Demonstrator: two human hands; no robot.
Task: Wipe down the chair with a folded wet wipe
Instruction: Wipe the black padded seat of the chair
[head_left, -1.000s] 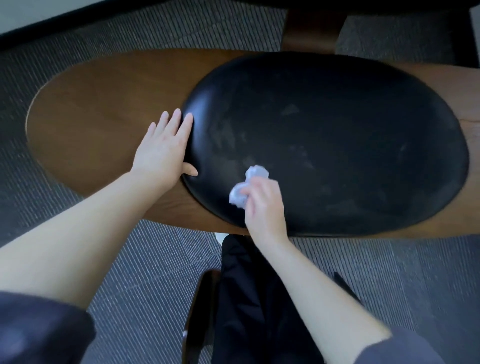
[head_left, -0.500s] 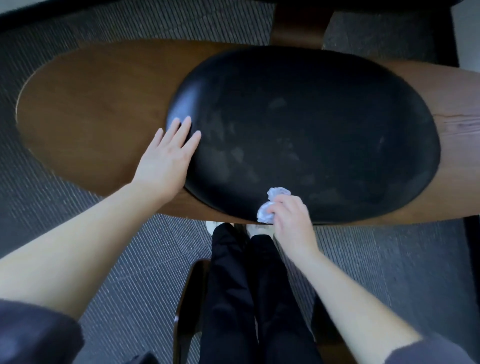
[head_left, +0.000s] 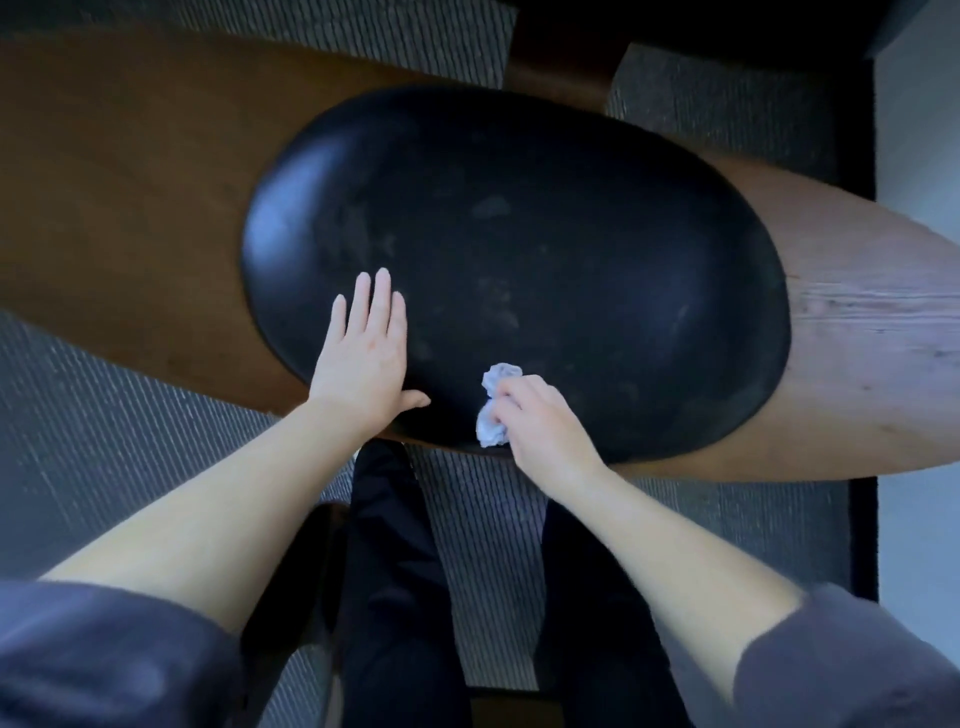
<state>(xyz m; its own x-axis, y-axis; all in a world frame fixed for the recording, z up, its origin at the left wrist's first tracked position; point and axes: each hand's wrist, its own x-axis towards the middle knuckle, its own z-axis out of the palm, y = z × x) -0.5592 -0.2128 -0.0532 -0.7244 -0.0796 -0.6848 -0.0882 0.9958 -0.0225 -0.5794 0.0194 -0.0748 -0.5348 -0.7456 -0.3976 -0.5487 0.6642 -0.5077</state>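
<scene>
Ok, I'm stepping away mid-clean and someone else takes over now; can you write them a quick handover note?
Left hand lies flat, fingers straight, on the near-left part of the black seat cushion.
Right hand grips the scrunched wet wipe against the cushion's near edge.
Done: unclear; dull smears show across the cushion.
Left: wipe the cushion's middle and far side, then the wooden frame.

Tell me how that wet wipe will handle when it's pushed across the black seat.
Probably floppy: the wet wipe is crumpled into a wad in the right hand, so it should squash rather than hold shape. Likely light, being small beside that hand. On the smooth-looking black seat it may slide easily.
</scene>
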